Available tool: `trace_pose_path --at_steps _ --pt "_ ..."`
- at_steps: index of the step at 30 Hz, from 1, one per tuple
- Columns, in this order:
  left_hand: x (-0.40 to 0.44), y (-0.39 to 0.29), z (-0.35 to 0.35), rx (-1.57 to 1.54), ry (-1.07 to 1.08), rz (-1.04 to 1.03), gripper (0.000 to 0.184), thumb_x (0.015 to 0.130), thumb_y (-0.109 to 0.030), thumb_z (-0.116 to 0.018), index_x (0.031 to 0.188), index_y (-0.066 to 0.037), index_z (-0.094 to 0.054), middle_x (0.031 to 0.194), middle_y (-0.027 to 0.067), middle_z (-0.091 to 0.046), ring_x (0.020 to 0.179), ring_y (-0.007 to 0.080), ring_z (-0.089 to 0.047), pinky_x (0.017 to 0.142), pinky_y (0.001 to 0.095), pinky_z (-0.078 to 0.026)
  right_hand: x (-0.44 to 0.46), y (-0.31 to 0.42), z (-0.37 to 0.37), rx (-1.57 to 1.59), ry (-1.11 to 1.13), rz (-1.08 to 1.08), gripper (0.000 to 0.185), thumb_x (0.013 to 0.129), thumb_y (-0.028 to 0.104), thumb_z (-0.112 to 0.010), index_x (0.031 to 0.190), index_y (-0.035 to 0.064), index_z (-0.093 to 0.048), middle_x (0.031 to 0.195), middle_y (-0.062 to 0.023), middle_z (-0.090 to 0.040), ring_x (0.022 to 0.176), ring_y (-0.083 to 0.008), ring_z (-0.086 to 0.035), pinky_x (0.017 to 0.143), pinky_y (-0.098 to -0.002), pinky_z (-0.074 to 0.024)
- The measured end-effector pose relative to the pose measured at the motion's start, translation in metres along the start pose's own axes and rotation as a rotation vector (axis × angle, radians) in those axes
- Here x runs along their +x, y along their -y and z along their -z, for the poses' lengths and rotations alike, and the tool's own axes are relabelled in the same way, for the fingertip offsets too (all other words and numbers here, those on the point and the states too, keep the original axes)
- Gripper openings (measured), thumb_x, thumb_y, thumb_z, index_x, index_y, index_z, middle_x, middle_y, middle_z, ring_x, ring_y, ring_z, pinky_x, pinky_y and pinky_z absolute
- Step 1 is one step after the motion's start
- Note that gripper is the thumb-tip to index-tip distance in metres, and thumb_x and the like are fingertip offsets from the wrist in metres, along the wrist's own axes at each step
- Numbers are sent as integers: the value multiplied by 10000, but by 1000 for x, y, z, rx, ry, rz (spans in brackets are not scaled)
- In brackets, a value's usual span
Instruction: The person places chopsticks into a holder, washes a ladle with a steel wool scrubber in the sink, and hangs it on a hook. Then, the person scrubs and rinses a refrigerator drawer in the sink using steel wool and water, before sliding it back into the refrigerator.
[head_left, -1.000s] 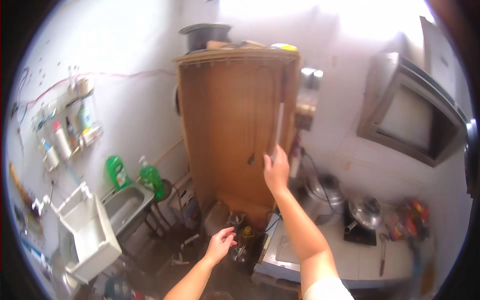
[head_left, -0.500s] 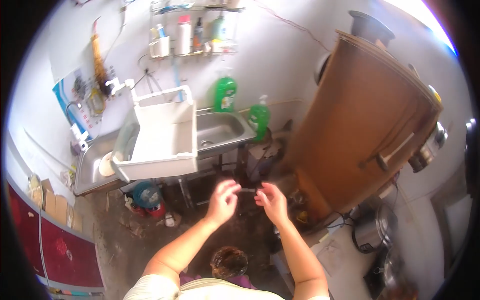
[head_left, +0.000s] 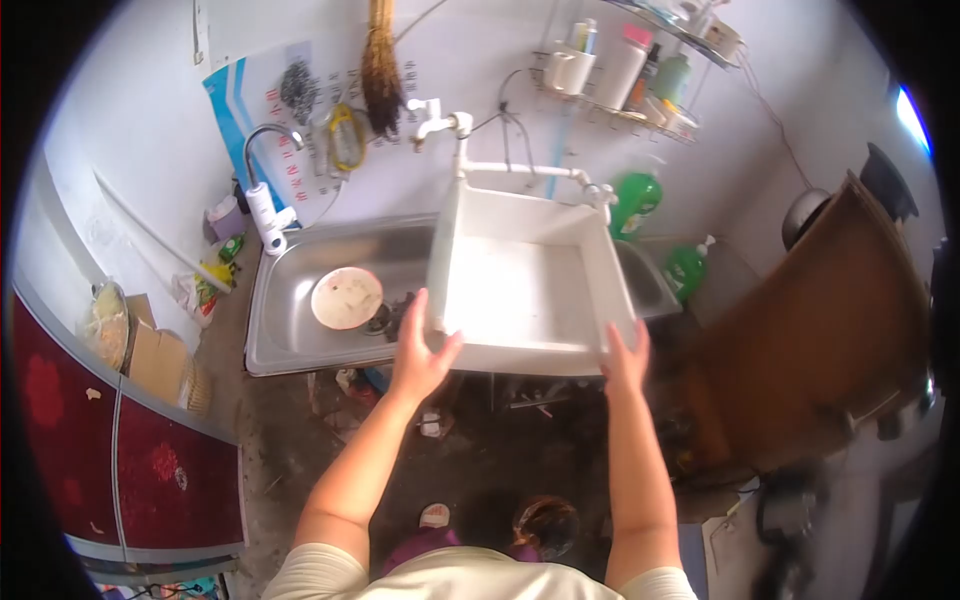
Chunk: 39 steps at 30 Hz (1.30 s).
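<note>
A white rectangular plastic bin lies across the steel double sink, tilted towards me. My left hand is at its front left corner, thumb at the front and fingers along the outer side wall. At the front right corner, my right hand holds the wall between thumb and fingers. The bin's underside and some fingertips are hidden. In the left basin of the sink sits a round pale plate or lid, beside the drain.
A white tap and pipe stand behind the bin. A curved-neck faucet rises at the left. Green pump bottles are at the back right. A brown cabinet leans in from the right; red cabinet doors are at the left.
My hands have moved forward from the air in front of the sink to the bin's front corners. The view has turned left and come closer to the sink.
</note>
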<state>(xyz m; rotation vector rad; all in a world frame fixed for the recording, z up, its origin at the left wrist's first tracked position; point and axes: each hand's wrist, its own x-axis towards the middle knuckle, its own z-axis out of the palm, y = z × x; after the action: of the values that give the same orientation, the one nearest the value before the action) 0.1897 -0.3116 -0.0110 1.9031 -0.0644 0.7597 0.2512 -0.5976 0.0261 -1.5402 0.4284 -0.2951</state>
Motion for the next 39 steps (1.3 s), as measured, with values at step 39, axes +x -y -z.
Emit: trace_pose_path --at_steps 39 --pt "-164 -100 276 440 -699 238 599 654 87 -386 1250 59 -439 1185 192 -529 1062 211 -523 942 290 -366 -193 -31 -128 94 892 -92 243 755 42 -573 975 -54 -609 833 -71 -627 716 -112 -551 636 -227 -423"
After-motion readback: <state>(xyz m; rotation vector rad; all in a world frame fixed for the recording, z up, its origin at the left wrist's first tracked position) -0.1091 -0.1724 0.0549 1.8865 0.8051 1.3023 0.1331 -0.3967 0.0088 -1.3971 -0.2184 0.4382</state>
